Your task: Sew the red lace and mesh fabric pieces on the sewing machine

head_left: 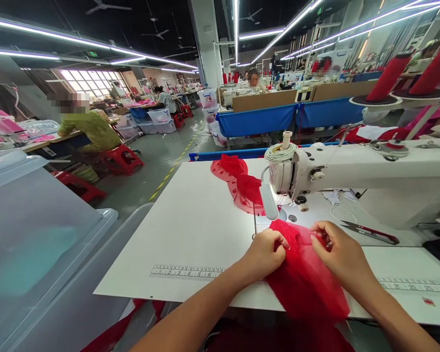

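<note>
Sheer red fabric [308, 278] lies in front of the sewing machine [337, 166] and hangs over the table's front edge. My left hand [266, 252] pinches its left side, thumb against curled fingers. On the right side of the cloth, my right hand [335, 249] has its thumb and fingers closed on the edge; part of the fingers is hidden. The fabric's far end reaches close to the machine's needle area, where a white lamp [269, 201] hides the needle. Behind the lamp lie sewn red mesh pieces [242, 188] with rounded shapes.
Thread snips [370, 232] with red handles rest right of the fabric. A printed ruler [187, 272] runs along the white table's [190, 210] front. Red thread cones [390, 76] stand at upper right. Plastic bins [40, 234] crowd the left side. A person in a green top [91, 129] sits beyond.
</note>
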Demonstrator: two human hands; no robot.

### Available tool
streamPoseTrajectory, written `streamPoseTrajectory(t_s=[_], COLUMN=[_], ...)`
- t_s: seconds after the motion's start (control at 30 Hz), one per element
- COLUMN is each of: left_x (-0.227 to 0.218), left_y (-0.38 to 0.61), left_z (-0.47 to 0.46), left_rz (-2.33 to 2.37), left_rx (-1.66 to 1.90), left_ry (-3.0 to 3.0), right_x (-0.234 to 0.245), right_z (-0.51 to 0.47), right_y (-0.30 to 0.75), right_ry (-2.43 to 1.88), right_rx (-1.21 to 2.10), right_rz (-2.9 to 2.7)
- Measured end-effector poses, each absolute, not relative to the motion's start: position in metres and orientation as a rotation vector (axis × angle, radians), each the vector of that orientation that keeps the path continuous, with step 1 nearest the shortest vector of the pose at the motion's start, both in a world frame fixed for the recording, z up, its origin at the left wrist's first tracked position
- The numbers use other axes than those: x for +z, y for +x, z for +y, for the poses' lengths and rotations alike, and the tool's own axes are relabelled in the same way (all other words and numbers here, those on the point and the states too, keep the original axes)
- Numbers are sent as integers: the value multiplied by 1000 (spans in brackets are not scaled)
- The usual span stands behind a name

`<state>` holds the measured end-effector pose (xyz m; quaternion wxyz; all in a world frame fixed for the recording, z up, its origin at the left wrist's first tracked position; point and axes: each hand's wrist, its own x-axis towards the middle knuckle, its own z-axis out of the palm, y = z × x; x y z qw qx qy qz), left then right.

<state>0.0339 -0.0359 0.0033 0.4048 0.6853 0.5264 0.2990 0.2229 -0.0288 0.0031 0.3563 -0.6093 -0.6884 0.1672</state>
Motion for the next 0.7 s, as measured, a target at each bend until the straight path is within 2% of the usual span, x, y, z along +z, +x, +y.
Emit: streamPoseTrajectory(t_s=[0.1,0.17,0.23,0.33,0.7], left_x=[4,5,7,11,17], left_y=[36,36,36,34,5], left_z=[-36,-38,-39,-41,7], left_rz=[1336,1342,1354,1375,1783], left_rx=[757,759,754,727,690], left_ry=[1730,1737,1746,1745,1954], right_x=[8,8,4,-7,-9], right_z=[-29,-29,-27,-17,4], right_y=[222,214,205,196,210], right_ry=[-1476,-1293,-1134,-1074,-1066], right_rx=[-6,54,287,466,251], right_rz=[-1856,-1946,-2065,-2171,-2501])
